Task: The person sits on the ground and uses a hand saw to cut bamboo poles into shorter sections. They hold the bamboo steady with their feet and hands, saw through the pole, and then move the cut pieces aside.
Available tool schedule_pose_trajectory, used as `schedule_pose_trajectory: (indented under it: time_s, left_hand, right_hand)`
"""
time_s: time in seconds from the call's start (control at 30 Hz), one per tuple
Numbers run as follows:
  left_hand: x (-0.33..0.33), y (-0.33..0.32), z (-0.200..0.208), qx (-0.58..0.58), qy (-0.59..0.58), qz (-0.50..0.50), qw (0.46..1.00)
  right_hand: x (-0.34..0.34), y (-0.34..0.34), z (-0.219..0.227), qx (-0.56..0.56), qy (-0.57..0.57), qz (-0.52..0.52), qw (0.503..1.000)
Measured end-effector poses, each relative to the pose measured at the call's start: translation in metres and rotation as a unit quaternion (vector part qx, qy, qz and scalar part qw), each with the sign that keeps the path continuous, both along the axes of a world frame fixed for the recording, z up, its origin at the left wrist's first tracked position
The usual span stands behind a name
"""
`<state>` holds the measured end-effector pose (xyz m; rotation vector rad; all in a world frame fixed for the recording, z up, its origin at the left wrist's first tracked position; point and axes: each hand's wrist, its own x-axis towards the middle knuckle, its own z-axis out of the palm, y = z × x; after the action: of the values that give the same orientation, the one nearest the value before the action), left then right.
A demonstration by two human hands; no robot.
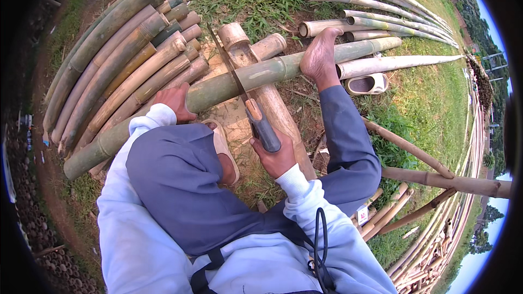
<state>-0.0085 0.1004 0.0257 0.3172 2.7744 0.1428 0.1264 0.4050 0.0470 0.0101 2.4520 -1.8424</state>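
A long green bamboo pole [218,90] lies slantwise in front of me across a notched bamboo support [275,106]. My right hand [277,155] is closed round the dark and wooden handle of a handsaw [235,71]; its blade lies across the top of the pole, pointing away from me. Left of the blade, my left hand [175,102] grips the pole, thumb on the near side and fingers over the top. My bare right foot [320,57] presses on the pole farther right. Whether the blade has cut into the bamboo cannot be made out.
Cut bamboo lengths [125,49] are stacked at the left. Long bamboo poles [381,22] lie on the grass at the far right, beside an empty sandal [368,84]. A bamboo frame [463,184] stands at the right, with more poles [444,239] behind it.
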Motion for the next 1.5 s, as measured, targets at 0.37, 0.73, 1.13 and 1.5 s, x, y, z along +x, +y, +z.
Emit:
schedule_pose_trajectory:
  time_s: [0.37, 0.73, 1.13, 1.5]
  left_hand:
    - [0.007, -0.015, -0.016, 0.058, -0.020, 0.002, 0.998]
    - [0.002, -0.013, -0.015, 0.068, -0.007, -0.008, 0.998]
    - [0.003, -0.005, -0.016, 0.053, -0.002, -0.024, 0.998]
    - [0.004, -0.013, -0.015, 0.039, -0.025, 0.004, 0.999]
  right_hand:
    - [0.087, 0.038, 0.039, 0.048, -0.075, 0.000, 0.996]
    - [0.190, 0.087, 0.132, 0.139, -0.126, -0.012, 0.982]
    - [0.024, 0.018, 0.001, -0.009, -0.048, -0.004, 0.999]
    - [0.016, -0.003, 0.009, 0.030, -0.040, -0.004, 0.999]
